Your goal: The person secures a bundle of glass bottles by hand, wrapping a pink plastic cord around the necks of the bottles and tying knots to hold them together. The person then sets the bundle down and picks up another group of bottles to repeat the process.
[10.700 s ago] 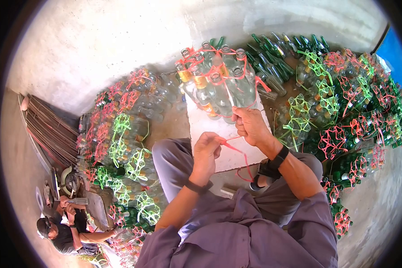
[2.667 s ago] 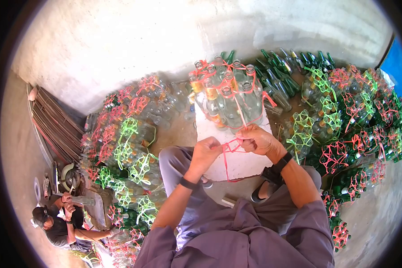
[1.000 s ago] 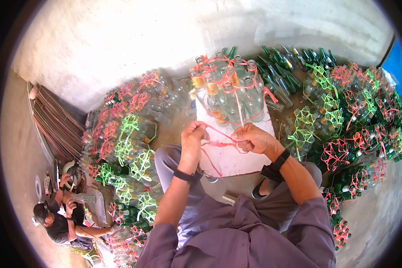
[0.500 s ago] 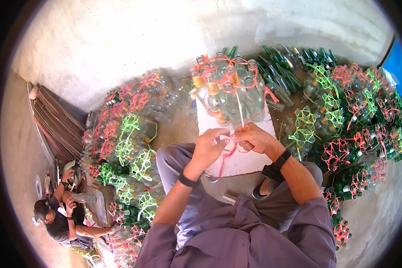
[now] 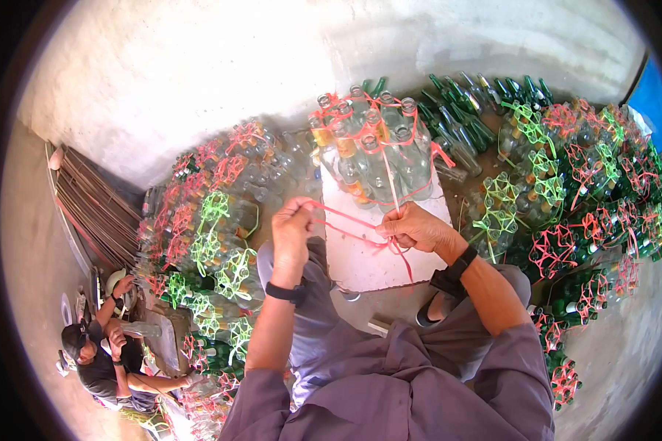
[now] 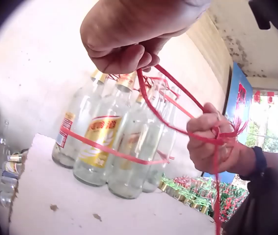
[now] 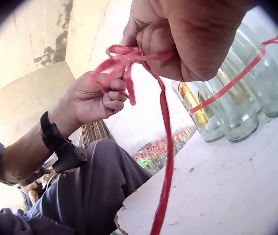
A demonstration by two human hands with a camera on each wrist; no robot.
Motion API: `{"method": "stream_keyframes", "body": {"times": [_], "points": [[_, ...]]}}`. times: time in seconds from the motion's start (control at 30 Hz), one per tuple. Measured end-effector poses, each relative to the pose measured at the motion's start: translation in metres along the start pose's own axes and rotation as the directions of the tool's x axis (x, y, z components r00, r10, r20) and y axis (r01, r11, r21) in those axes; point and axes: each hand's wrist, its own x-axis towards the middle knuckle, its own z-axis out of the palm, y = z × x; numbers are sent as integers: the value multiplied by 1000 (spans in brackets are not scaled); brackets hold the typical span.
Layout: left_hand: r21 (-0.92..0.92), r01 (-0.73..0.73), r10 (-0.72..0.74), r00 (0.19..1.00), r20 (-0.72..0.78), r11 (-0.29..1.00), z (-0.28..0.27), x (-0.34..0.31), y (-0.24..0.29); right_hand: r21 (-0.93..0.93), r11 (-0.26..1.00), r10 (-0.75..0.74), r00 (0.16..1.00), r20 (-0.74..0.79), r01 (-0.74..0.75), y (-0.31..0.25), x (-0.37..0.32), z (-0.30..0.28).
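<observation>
My left hand (image 5: 293, 234) pinches one end of a loop of red plastic string (image 5: 343, 214), drawn out to the left of the white board. The right hand (image 5: 419, 228) pinches the same string where a knot gathers, and a loose tail (image 7: 166, 147) hangs below. A paler strand runs from those fingers up to a bundle of clear glass bottles (image 5: 382, 173) standing on the board (image 5: 368, 268). Red string laces the bottle necks, and another red band (image 6: 107, 149) circles their bodies. Yellow labels (image 6: 100, 134) show on some.
Stacks of string-tied bottles (image 5: 198, 242) stand on the left, with more (image 5: 566, 213) on the right. Loose green bottles (image 5: 460, 121) lie by the wall. Rods (image 5: 88, 202) lean at far left. Another person (image 5: 103, 360) sits at lower left with a bottle.
Over the last half second my left hand has moved left, away from the right hand, stretching the string loop between them. The right hand stays nearly in place. The other person's arm has shifted.
</observation>
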Motion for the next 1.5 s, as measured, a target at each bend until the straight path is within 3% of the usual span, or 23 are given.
{"method": "stream_keyframes", "body": {"times": [0.13,0.27,0.37,0.4,0.43,0.5,0.57,0.7,0.77,0.83,0.9,1.03,1.17,1.23,1.27,1.33,1.43,1.5], "points": [[-179,-2,-20,993,-117,984,-22,8,2,-51,998,-38,999,38,40,-3,-1,4],[-183,22,-36,997,-75,983,-27,7,-5,-86,995,-42,998,43,45,-3,0,5],[-132,33,-46,995,-94,991,-23,3,-8,-38,999,-29,999,31,30,-1,-1,1],[104,-104,113,990,-79,989,-17,0,-12,-59,998,-17,1000,-3,17,1,1,0],[330,-238,261,965,-29,914,-12,-4,-15,-79,997,-6,999,-36,3,3,3,-1],[315,-211,203,978,58,925,1,-19,-14,-69,998,-3,999,-42,1,-2,0,3],[353,-405,301,900,314,843,21,-30,-15,-58,998,-2,999,-50,-1,-2,1,5],[383,-405,216,867,449,830,44,-40,-24,-60,998,2,999,-48,-5,3,4,3],[351,-275,65,860,506,895,46,-37,-36,-53,999,6,999,-45,-9,2,2,4],[408,-294,66,871,487,865,43,-38,-35,-93,996,-1,998,-64,-5,-1,-1,8],[360,-29,-101,936,338,933,37,-36,-27,-93,996,1,998,-55,-6,1,0,8],[165,29,-57,984,169,986,13,-28,-13,-110,994,14,999,-47,-19,-2,0,9],[112,-7,6,1000,13,994,-15,-23,11,-107,994,20,999,-44,-24,-2,0,7],[-25,-84,82,994,-76,996,-37,-16,10,-79,996,32,999,-36,-35,-3,-1,7],[-25,-84,81,994,-76,996,-51,-11,11,-78,996,32,999,-36,-35,-2,-2,6],[-142,-95,63,975,-214,985,-77,-2,14,-117,993,12,999,-49,-18,-3,-3,5],[-205,-126,69,962,-263,971,-96,-3,27,-110,993,31,998,-51,-36,-3,-3,1],[-141,-111,75,969,-236,984,-92,-6,31,-52,998,37,999,-36,-39,-3,-2,-1]]}}
